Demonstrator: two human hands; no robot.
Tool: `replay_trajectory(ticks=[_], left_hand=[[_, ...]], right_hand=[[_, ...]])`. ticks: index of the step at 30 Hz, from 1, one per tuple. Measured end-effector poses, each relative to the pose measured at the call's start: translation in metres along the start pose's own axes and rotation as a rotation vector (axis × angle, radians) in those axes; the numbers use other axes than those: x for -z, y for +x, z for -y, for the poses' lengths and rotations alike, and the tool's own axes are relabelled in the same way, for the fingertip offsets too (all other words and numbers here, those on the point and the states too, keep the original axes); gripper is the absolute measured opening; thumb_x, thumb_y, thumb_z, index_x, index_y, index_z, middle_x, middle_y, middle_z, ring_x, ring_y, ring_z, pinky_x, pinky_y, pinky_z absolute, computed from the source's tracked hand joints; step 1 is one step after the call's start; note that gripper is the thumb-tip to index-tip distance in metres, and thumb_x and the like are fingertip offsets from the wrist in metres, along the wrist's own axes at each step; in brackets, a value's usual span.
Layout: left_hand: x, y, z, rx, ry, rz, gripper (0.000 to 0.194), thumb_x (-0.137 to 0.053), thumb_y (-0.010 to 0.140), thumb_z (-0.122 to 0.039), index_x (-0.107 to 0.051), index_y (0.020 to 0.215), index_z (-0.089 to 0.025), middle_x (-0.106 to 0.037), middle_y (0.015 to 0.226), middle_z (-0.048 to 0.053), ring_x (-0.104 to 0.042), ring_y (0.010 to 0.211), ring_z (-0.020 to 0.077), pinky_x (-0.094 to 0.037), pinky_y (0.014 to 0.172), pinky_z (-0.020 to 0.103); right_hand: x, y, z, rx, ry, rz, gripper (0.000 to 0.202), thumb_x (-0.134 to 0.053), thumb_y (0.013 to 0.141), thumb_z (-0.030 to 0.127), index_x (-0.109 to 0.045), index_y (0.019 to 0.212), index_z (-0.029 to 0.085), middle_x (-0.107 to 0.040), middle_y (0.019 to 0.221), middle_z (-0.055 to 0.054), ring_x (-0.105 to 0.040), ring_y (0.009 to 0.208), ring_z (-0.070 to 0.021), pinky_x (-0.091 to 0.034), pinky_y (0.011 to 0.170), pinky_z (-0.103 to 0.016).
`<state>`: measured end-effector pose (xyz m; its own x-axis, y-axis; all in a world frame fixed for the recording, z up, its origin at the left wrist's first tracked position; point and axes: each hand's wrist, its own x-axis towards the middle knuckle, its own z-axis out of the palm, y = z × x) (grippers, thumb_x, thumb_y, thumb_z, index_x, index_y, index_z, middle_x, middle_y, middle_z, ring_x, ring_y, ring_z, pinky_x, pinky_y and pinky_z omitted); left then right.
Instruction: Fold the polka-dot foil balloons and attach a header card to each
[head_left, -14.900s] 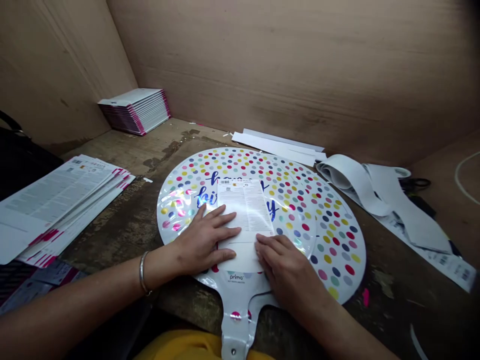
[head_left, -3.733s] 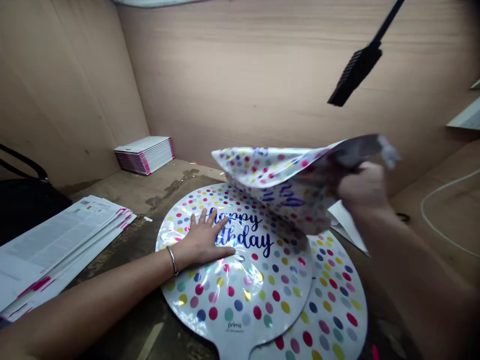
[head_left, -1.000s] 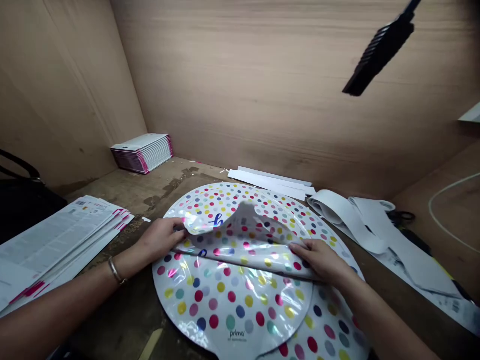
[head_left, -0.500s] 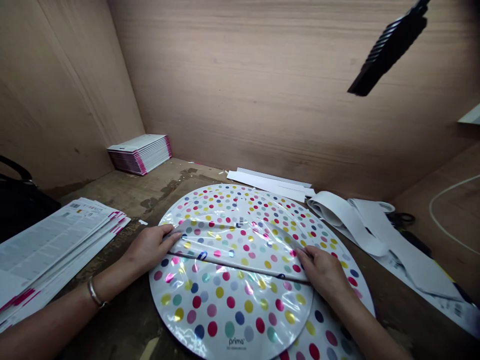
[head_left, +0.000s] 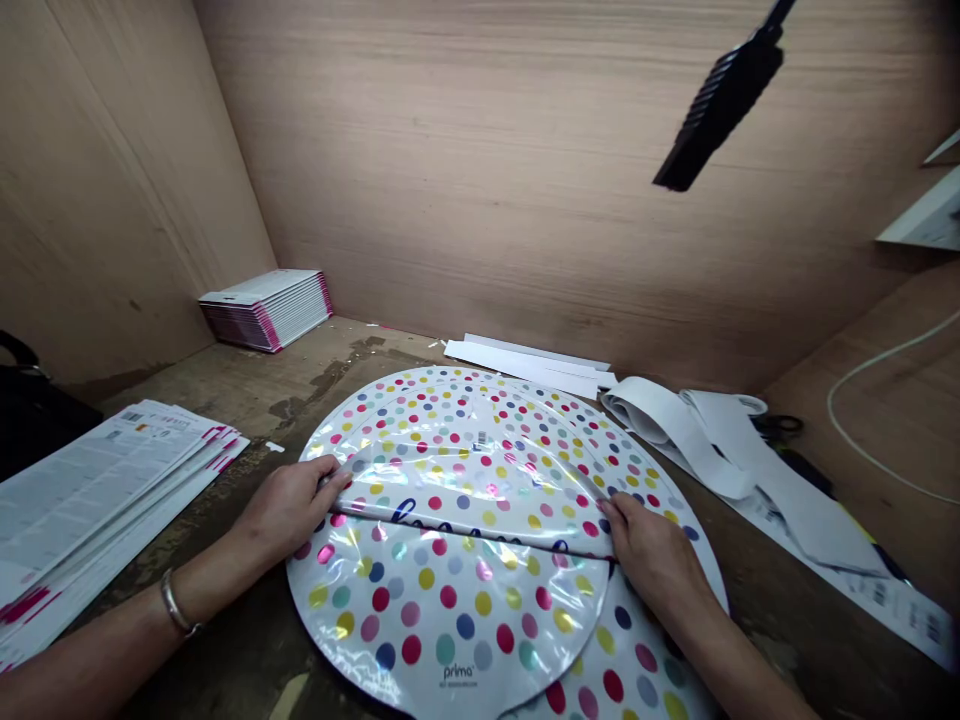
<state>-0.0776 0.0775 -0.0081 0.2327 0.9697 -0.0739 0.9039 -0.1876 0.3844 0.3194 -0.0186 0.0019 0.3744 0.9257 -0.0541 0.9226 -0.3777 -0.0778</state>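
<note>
A flat, shiny polka-dot foil balloon [head_left: 450, 610] lies on a pile of matching balloons [head_left: 630, 640], with "prima" printed near its lower edge. Its upper part is doubled over toward me, and blue script lettering shows along the crease. My left hand [head_left: 292, 505] pinches the left end of this folded edge between thumb and fingers. At the right end, my right hand [head_left: 646, 545] grips the same fold. A bangle is on my left wrist.
Printed cards [head_left: 105, 500] lie stacked at left, near a black bag [head_left: 37, 410]. A pink-edged packet stack [head_left: 266, 310] sits in the back corner. White strips [head_left: 529, 368], a label roll [head_left: 697, 440] and scissors [head_left: 780, 427] lie behind and right. A black object [head_left: 716, 115] hangs above.
More of the blue lettering has come into sight along the fold. Both hands keep their grip at its ends. The whole view has shifted slightly.
</note>
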Motion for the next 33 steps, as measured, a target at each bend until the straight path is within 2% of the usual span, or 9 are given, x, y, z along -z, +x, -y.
replay_trajectory(ticks=[6,14,19,22,23,25,27,30,33], left_hand=[[0.004,0.011,-0.003,0.015,0.107,-0.06,0.035,-0.035,0.089,-0.049,-0.058,0.085,-0.022,-0.067,0.076,0.004,-0.061,0.074,0.0216,-0.034,0.06,0.025],[0.007,0.027,-0.002,0.058,0.223,-0.015,0.036,-0.036,0.088,-0.049,-0.058,0.083,-0.021,-0.067,0.078,0.007,-0.061,0.074,0.0236,-0.033,0.057,0.026],[0.01,0.025,-0.011,0.073,0.304,-0.077,0.034,-0.04,0.088,-0.042,-0.061,0.096,-0.017,-0.067,0.085,0.013,-0.062,0.083,0.0309,-0.042,0.068,0.036],[-0.005,0.01,-0.048,-0.15,0.338,-0.219,0.041,-0.041,0.088,-0.028,-0.051,0.125,-0.013,-0.056,0.124,0.017,-0.048,0.119,0.0325,-0.035,0.096,0.045],[-0.014,0.002,-0.063,-0.277,0.291,-0.19,0.045,-0.04,0.089,-0.027,-0.045,0.133,-0.016,-0.047,0.137,0.014,-0.039,0.128,0.0297,-0.028,0.103,0.045],[-0.033,-0.015,-0.092,-0.595,0.19,0.023,0.055,-0.04,0.091,-0.035,-0.028,0.143,-0.021,-0.029,0.15,0.007,-0.023,0.138,0.026,-0.018,0.111,0.044],[-0.049,-0.028,-0.109,-0.715,0.127,0.155,0.062,-0.04,0.092,-0.044,-0.019,0.146,-0.023,-0.021,0.152,0.006,-0.016,0.14,0.0266,-0.014,0.112,0.045],[-0.061,-0.037,-0.113,-0.731,0.1,0.183,0.06,-0.038,0.093,-0.049,-0.017,0.146,-0.031,-0.014,0.154,0.005,-0.011,0.14,0.0307,-0.011,0.112,0.051],[-0.062,-0.035,-0.104,-0.751,0.084,0.166,0.063,-0.037,0.092,-0.053,-0.016,0.147,-0.03,-0.013,0.154,0.007,-0.009,0.14,0.0319,-0.01,0.111,0.053]], right_hand=[[0.003,0.009,0.0,0.005,-0.034,-0.002,0.032,-0.031,0.092,0.038,-0.057,0.084,0.022,-0.066,0.073,-0.008,-0.062,0.068,-0.0233,-0.039,0.058,-0.03],[0.003,0.02,0.005,0.003,-0.044,0.026,0.035,-0.031,0.092,0.041,-0.058,0.08,0.021,-0.067,0.072,-0.009,-0.064,0.071,-0.0253,-0.041,0.058,-0.031],[0.002,0.016,0.008,-0.006,-0.046,0.026,0.038,-0.029,0.092,0.041,-0.06,0.084,0.021,-0.068,0.076,-0.009,-0.064,0.071,-0.0245,-0.042,0.057,-0.031],[0.002,0.015,0.007,-0.018,-0.072,0.019,0.039,-0.028,0.092,0.041,-0.061,0.088,0.021,-0.068,0.078,-0.01,-0.064,0.073,-0.0262,-0.044,0.058,-0.033],[0.003,0.015,0.007,-0.025,-0.085,0.018,0.04,-0.028,0.092,0.041,-0.062,0.089,0.021,-0.068,0.078,-0.01,-0.065,0.073,-0.0274,-0.045,0.059,-0.034],[0.005,0.012,0.01,-0.032,-0.114,0.013,0.042,-0.028,0.093,0.04,-0.064,0.092,0.019,-0.069,0.08,-0.013,-0.065,0.077,-0.0306,-0.047,0.062,-0.039],[0.007,0.0,0.022,-0.014,-0.142,-0.016,0.042,-0.029,0.093,0.037,-0.063,0.104,0.015,-0.067,0.101,-0.018,-0.062,0.096,-0.0347,-0.048,0.076,-0.047],[0.003,-0.031,0.056,0.272,-0.115,-0.079,0.05,-0.033,0.092,0.031,-0.041,0.137,0.01,-0.035,0.146,-0.016,-0.026,0.136,-0.0312,-0.028,0.107,-0.05],[-0.008,-0.058,0.079,0.653,0.009,0.127,0.06,-0.035,0.092,0.035,-0.024,0.145,0.01,-0.017,0.153,-0.011,-0.012,0.141,-0.0239,-0.018,0.114,-0.044]])
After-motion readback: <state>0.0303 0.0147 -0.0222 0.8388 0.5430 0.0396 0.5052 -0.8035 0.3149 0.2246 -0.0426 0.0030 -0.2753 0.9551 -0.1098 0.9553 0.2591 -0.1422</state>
